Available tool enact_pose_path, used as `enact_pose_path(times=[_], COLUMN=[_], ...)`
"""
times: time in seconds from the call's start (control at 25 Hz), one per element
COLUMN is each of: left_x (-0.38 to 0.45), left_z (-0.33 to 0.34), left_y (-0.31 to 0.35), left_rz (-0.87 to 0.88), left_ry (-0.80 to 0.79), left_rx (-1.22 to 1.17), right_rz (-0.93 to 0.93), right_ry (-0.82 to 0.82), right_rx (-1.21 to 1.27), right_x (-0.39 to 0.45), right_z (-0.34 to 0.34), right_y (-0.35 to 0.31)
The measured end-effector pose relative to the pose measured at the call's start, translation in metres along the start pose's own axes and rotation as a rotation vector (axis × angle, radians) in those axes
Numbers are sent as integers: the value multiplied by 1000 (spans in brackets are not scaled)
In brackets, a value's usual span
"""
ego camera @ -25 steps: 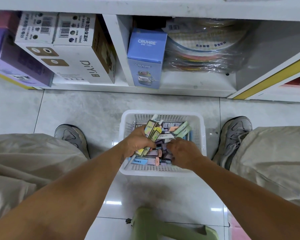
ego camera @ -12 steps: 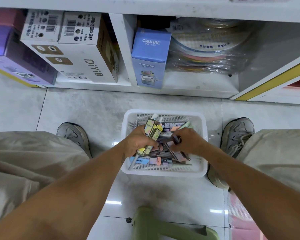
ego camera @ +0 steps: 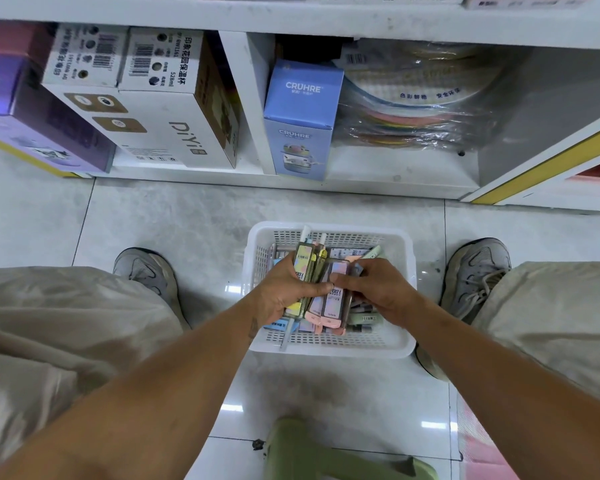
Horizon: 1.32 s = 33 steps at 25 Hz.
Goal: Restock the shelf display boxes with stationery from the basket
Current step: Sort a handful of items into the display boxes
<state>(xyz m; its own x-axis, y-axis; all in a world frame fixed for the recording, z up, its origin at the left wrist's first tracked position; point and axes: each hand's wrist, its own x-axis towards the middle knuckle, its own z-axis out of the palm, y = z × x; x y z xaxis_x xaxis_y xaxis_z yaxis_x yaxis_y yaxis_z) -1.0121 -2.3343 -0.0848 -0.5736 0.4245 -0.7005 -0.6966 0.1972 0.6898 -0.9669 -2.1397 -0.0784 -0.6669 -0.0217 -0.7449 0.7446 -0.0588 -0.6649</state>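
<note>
- Along the top of the view ran a white shelf [ego camera: 243, 98], its upper boards cut off by the frame so that the labels up there were only half readable.
- On the left of that shelf stood a white carton [ego camera: 160, 129] and a purple box [ego camera: 32, 112], the purple one running out of the picture.
- Right of the divider stood a blue box [ego camera: 300, 123], and beside it a bundle of coloured sheets in clear wrap [ego camera: 420, 98], whose print was too blurred by the plastic to read fully.
- Below, on the tiled floor [ego camera: 174, 216] between two grey shoes, sat a white mesh basket [ego camera: 329, 344], its middle hidden by both hands.
- A green stool [ego camera: 312, 455] was cut off at the bottom edge.
- The left hand [ego camera: 284, 292] was clenched around a bundle of slim stationery packs [ego camera: 321, 299], held just above the basket's contents.
- The packs' long axis ran from the person towards the shelf, with the rounded pink ends nearest the person and the far ends tipped slightly up.
- The right hand [ego camera: 378, 292] had its fingertips pinched on the right side of that same bundle; how many packs it gripped could not be told.
- Loose packs [ego camera: 364, 318] under the hands lay at mixed angles, mostly covered.
</note>
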Motion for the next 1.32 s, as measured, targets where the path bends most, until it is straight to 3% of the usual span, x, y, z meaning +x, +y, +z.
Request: enact_pose_path(times=[0.44, 0.6, 0.68, 0.76, 0.92, 1.2, 1.32], left_x=[3, 4, 3, 1, -7, -51, -85], left_z=[4, 0, -5, -8, -9, 4, 12], left_y=[1, 4, 6, 8, 17, 94, 142], left_rz=[-49, -65, -82, -97, -109, 15, 98], left_ry=[-37, -13, 16, 24, 0, -96, -181], left_rx=[-44, -24, -32, -51, -49, 104, 145], right_rz=[-1, 44, 48, 20, -30, -126, -197], right_ry=[-15, -133, -118, -54, 108, -79, -90], right_rx=[32, 166, 196, 122, -354, -277, -442], right_x=[-2, -3, -2, -2, -3, -47, -75], right_z=[3, 0, -7, -12, -15, -25, -22], right_y=[-2, -3, -4, -10, -22, -90, -135])
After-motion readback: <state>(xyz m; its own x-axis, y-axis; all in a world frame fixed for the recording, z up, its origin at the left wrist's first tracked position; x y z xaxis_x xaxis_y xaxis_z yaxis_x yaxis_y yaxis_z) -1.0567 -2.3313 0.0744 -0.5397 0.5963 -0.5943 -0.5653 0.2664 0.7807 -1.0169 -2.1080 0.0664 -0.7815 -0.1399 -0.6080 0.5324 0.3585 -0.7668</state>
